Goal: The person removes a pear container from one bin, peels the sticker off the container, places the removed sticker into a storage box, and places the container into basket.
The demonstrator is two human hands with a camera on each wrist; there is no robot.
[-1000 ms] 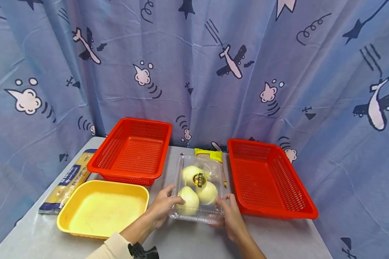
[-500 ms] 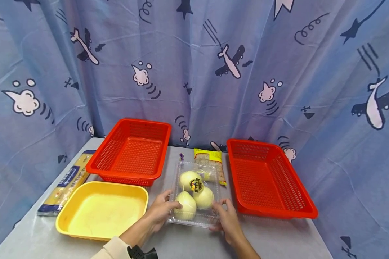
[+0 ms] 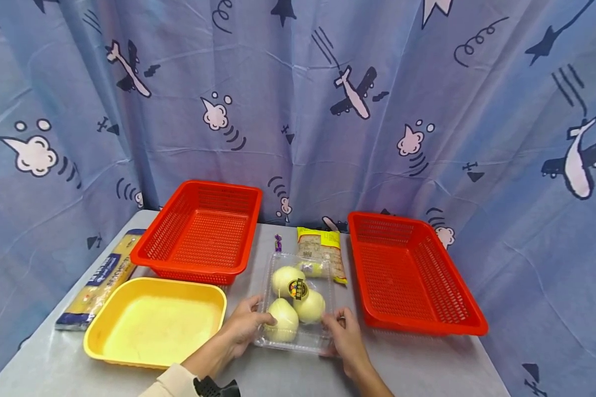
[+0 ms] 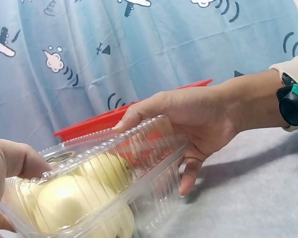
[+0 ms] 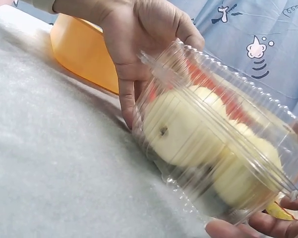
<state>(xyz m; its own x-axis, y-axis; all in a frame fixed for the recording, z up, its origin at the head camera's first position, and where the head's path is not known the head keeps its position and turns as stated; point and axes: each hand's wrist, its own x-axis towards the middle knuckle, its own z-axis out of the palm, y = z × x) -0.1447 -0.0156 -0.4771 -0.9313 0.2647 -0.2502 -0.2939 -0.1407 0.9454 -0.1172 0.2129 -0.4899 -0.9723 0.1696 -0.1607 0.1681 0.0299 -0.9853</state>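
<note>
Both hands carry the clear box of pale fruit low over the table, between the baskets.

The left hand (image 3: 242, 329) curls its grip round the near left corner of the clamshell box (image 3: 298, 302), and the right hand (image 3: 345, 337) pinches its near right edge. The step looks like setting it down; next calls for a level, gentle lowering onto the table (image 3: 427, 364). The box is transparent and ribbed, its lid closed over round yellowish fruit (image 3: 282, 320) under a dark sticker (image 3: 298, 287).
</note>
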